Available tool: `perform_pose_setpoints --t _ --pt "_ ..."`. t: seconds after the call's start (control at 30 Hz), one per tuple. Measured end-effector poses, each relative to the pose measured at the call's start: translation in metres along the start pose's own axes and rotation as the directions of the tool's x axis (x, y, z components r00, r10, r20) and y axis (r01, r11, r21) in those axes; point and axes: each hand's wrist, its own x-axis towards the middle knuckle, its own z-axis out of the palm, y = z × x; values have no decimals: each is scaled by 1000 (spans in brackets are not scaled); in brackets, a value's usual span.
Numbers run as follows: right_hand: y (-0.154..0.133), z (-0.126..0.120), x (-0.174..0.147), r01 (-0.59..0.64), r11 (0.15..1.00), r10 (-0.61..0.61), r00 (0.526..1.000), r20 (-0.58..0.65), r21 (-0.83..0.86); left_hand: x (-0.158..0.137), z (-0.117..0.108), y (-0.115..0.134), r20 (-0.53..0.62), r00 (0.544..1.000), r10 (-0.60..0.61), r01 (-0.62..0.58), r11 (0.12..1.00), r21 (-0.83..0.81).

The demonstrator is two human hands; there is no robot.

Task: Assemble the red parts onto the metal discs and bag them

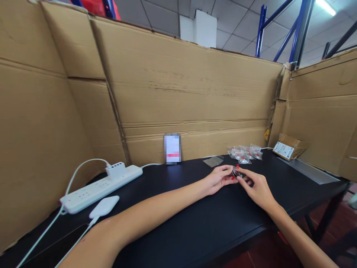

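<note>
Over the black tabletop [178,216], my left hand [216,180] and my right hand [259,190] meet, right of the middle of the head view. Between their fingertips is a small dark and silvery object with red parts [235,172]; its kind is too small and covered to make out. Both hands pinch it, the left from its left side and the right from its right side. Just behind them lies a pile of small see-through bags [244,153] with red bits inside. Flat plastic bags [213,161] rest behind my left hand.
A phone [172,149] leans upright against the cardboard wall [189,89]. At left are a white power strip [83,196], a plugged-in adapter [115,169] and a white pad [104,207] with cables. A labelled brown parcel [297,145] and a plastic sheet [309,171] lie at right.
</note>
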Motion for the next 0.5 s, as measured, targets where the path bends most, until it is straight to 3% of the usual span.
perform_pose_setpoints --t 0.27,0.5 --pt "0 -1 0 -26 1000 27 1000 -15 12 -1 5 -3 -18 1000 -8 6 996 -92" --pt "-1 -2 -1 -29 999 29 1000 -10 -41 -3 6 -6 81 996 -33 41 995 -90"
